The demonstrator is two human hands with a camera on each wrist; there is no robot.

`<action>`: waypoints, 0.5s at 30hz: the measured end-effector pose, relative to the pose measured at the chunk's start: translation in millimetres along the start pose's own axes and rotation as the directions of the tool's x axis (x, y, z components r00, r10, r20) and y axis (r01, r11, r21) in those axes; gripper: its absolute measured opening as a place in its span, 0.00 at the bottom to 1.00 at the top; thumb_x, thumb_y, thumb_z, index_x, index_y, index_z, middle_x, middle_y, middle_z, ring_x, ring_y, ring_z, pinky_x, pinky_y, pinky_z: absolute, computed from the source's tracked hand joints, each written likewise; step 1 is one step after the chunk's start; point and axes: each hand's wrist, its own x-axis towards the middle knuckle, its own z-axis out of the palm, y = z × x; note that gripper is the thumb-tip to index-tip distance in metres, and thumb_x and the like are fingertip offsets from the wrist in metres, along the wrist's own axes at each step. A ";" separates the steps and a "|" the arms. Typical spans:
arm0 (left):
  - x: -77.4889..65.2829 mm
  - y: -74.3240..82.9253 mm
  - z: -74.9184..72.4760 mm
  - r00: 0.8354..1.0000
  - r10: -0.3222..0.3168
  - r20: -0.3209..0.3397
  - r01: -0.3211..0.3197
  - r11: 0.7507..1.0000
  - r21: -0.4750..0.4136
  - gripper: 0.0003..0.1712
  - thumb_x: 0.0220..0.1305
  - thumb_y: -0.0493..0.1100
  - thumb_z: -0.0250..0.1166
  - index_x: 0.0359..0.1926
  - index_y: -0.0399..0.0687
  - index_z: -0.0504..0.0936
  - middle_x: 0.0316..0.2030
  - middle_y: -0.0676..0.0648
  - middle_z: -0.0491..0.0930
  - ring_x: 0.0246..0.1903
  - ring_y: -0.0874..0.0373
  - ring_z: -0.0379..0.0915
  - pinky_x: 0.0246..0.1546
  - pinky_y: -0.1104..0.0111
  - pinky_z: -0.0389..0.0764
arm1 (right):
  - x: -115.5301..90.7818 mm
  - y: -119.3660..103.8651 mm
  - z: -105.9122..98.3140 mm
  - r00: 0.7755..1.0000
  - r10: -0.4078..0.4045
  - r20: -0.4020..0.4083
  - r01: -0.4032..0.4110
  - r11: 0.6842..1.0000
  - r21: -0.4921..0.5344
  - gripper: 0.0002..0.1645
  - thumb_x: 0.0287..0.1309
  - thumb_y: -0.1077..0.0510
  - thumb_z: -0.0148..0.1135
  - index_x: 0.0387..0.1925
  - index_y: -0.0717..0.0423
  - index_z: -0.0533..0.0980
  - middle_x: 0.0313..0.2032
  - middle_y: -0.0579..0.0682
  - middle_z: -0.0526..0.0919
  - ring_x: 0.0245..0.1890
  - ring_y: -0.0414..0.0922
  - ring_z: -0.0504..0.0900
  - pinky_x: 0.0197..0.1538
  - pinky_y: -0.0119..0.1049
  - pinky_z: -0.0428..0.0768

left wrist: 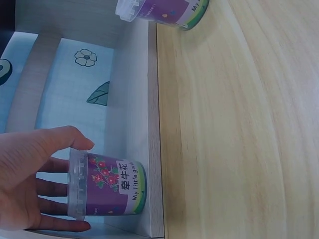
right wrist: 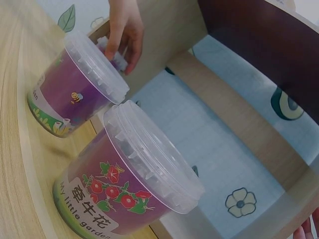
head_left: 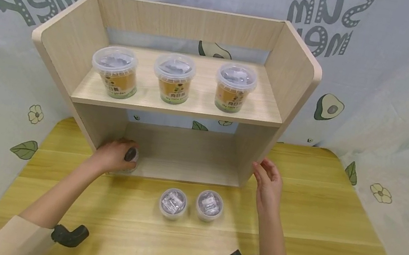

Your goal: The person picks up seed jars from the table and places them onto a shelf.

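Pale cloth printed with avocados hangs behind a wood-grained table.

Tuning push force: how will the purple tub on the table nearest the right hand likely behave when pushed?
The purple tub looks stiff, holding an even round shape. Its lid appears glossy, so may be slippery. Standing upright on the table, it would probably slide if pushed low, but could tip if pushed at the lid.

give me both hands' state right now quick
Left hand: holding a purple cup.
Right hand: open, at the side of the shelf.
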 end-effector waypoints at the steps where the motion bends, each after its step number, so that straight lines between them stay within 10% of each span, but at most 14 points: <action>1: 0.2 0.0 -0.2 1.000 -0.002 0.007 0.002 1.000 0.005 0.31 0.52 0.48 0.66 0.55 0.36 0.73 0.52 0.34 0.73 0.49 0.38 0.71 0.46 0.49 0.73 | 0.0 -0.2 0.2 1.000 -0.002 0.002 0.002 1.000 0.001 0.09 0.57 0.69 0.57 0.36 0.51 0.73 0.39 0.45 0.73 0.43 0.39 0.73 0.49 0.26 0.72; 15: 0.0 1.5 -1.4 0.999 0.006 0.033 -0.007 0.999 0.036 0.34 0.52 0.48 0.66 0.58 0.35 0.71 0.54 0.32 0.71 0.52 0.37 0.69 0.48 0.48 0.72 | 0.8 1.1 1.0 1.000 -0.009 -0.018 0.009 1.000 0.026 0.11 0.57 0.71 0.55 0.33 0.52 0.74 0.37 0.45 0.74 0.40 0.39 0.74 0.47 0.25 0.74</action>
